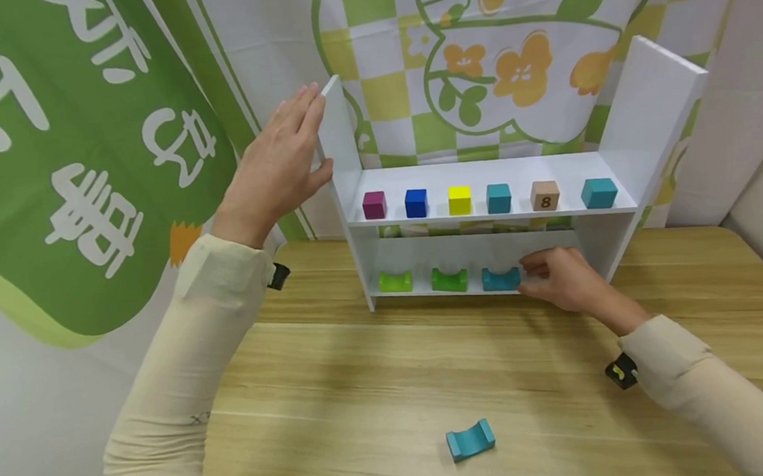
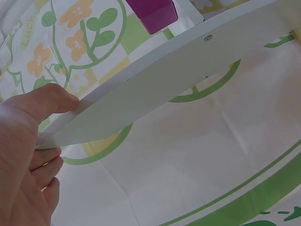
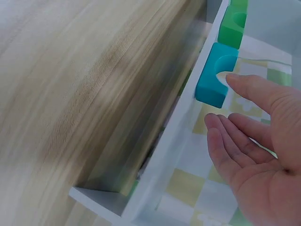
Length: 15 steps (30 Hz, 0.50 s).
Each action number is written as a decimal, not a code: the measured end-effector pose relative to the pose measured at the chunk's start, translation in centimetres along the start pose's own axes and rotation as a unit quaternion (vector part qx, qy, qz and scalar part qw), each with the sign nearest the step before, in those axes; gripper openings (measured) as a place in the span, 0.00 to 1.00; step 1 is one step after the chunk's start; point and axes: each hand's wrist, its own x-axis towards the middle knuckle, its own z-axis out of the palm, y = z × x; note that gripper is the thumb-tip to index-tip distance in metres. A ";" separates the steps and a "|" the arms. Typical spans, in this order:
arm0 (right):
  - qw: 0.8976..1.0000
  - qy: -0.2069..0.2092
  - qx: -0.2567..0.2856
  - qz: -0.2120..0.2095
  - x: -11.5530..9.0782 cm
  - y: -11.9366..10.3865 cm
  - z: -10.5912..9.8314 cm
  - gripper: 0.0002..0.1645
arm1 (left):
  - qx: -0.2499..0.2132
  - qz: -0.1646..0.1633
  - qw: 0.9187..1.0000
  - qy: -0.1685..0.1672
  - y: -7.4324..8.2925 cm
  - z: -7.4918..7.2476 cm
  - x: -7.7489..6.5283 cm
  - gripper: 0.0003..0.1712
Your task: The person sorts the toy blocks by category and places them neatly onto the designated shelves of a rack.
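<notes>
A white two-tier shelf (image 1: 494, 218) stands on the wooden table. My left hand (image 1: 281, 160) grips its left side panel (image 2: 117, 89), thumb on one face and fingers on the other. On the lower tier stand a light green arch block (image 1: 395, 282), a green arch block (image 1: 449, 280) and a blue arch block (image 1: 501, 279), hollows up. My right hand (image 1: 563, 280) is at the blue block's right end, fingers loosely bent and apart. In the right wrist view the thumb tip overlaps the blue block's hollow; I cannot tell whether it touches.
Several cubes line the upper tier: maroon (image 1: 374, 206), blue (image 1: 416, 204), yellow (image 1: 459, 200), teal (image 1: 499, 199), a wooden one marked 8 (image 1: 545, 196), and another teal cube (image 1: 598, 193). A teal arch block (image 1: 471, 440) lies on the table (image 1: 340, 391) in front. Patterned cloth (image 1: 384, 96) hangs behind.
</notes>
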 end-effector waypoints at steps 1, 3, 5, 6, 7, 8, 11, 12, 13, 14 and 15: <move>1.000 0.000 -0.002 -0.006 -0.2 -0.1 -0.1 0.29 | 0.000 0.000 1.000 0.000 0.0 0.0 0.0 0.47; 1.000 -0.002 -0.007 -0.017 -0.7 -0.3 -0.3 0.27 | 0.000 0.000 1.000 -0.001 0.0 0.0 0.0 0.47; 1.000 -0.006 -0.011 -0.028 -1.2 -0.6 -0.4 0.26 | 0.000 0.000 1.000 -0.001 0.0 0.0 0.0 0.47; 0.999 -0.008 -0.013 -0.034 -1.5 -0.8 -0.4 0.26 | 0.000 0.001 1.000 0.000 0.0 0.0 0.0 0.47; 0.999 -0.008 -0.017 -0.043 -1.7 -1.0 -0.4 0.25 | 0.000 0.001 1.000 0.000 0.0 0.0 0.0 0.47; 0.999 -0.010 -0.019 -0.049 -2.0 -1.2 -0.4 0.25 | -0.001 0.001 1.000 0.000 0.0 0.0 0.0 0.47; 0.997 -0.017 -0.015 -0.068 -2.9 -1.8 -0.3 0.24 | -0.002 0.000 1.000 0.001 0.0 0.0 0.0 0.47; 0.997 -0.019 -0.013 -0.071 -3.2 -2.0 -0.2 0.24 | -0.003 -0.001 1.000 0.001 0.0 0.0 0.0 0.47; 0.997 -0.023 -0.011 -0.074 -3.5 -2.2 -0.2 0.25 | -0.004 -0.001 1.000 0.001 0.0 0.0 0.0 0.47; 0.997 -0.028 -0.009 -0.076 -3.7 -2.4 -0.1 0.25 | -0.004 -0.001 1.000 0.002 0.0 0.0 0.0 0.47; 0.996 -0.034 -0.007 -0.078 -4.0 -2.6 0.0 0.25 | -0.005 -0.002 1.000 0.003 0.0 0.0 0.0 0.47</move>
